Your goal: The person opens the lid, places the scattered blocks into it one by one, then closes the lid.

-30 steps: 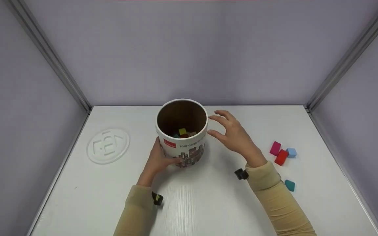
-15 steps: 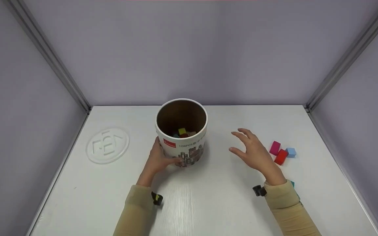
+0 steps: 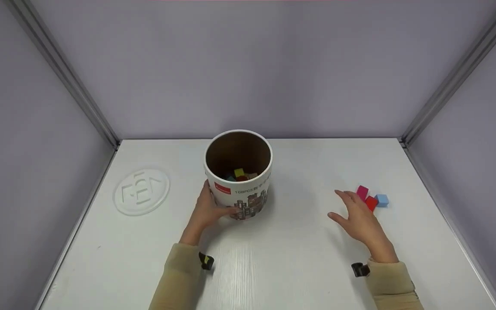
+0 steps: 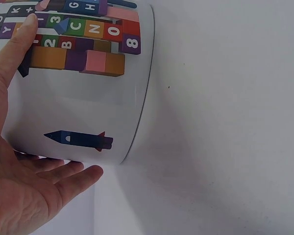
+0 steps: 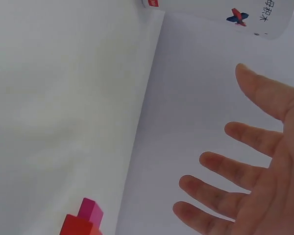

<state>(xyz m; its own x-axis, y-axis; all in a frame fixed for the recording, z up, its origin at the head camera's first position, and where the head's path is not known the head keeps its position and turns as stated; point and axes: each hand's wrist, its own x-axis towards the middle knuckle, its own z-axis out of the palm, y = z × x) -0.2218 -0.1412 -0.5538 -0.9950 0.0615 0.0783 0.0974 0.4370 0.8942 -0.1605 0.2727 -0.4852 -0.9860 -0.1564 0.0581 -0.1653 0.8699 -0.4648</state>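
A white cardboard bucket (image 3: 241,191) with printed block pictures stands upright on the table, several small blocks (image 3: 240,173) at its bottom. My left hand (image 3: 207,209) holds its lower left side, the thumb across the printed front and the other fingers round the side. In the left wrist view, the thumb lies over the printed letters on the bucket (image 4: 88,105). My right hand (image 3: 362,219) is held over the table to the right, fingers spread and nothing in them. Just beyond it lie a magenta block (image 3: 362,192), a red block (image 3: 371,203) and a light blue block (image 3: 382,200).
A round, clear plate (image 3: 141,191) with raised shapes lies on the left of the white table (image 3: 239,275). Pale panels surround the table, with a back wall (image 3: 248,69) right behind the bucket.
My right hand has moved away from the bucket's rim, right and toward me, to beside the loose blocks. The teal block is now hidden behind that arm. My left hand and the bucket stay put.
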